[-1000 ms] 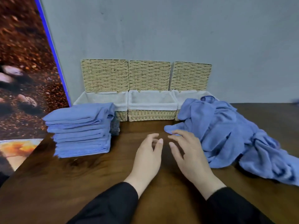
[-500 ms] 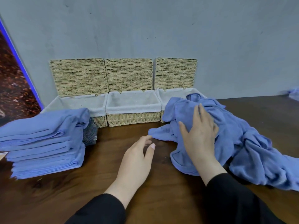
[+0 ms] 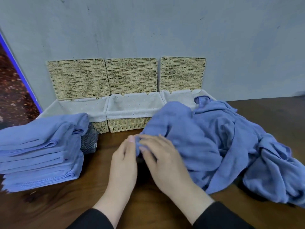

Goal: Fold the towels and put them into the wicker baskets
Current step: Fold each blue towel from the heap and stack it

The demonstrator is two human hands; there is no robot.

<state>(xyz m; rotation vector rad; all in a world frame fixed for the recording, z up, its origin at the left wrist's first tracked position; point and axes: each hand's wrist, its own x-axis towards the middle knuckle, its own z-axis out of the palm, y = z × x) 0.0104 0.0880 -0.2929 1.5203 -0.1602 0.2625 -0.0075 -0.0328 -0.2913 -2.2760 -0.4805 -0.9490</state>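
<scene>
A heap of crumpled blue towels (image 3: 222, 142) lies on the right of the dark wooden table (image 3: 66, 204), its far edge draped over the right wicker basket (image 3: 175, 95). My left hand (image 3: 123, 164) and my right hand (image 3: 163, 161) meet at the heap's near left corner, and both pinch the towel's edge there. A stack of folded blue towels (image 3: 41, 151) sits at the left. The left basket (image 3: 79, 106) and the middle basket (image 3: 133, 113) stand against the wall with white liners, lids raised.
A small dark grey folded cloth (image 3: 90, 141) sits between the folded stack and the left basket. A grey wall rises behind the baskets, and a brown patterned panel with a blue edge (image 3: 14, 76) stands at the far left.
My right hand slid from the top of the heap down to its near left corner. My left hand moved forward to meet it, and both now pinch the towel's edge.
</scene>
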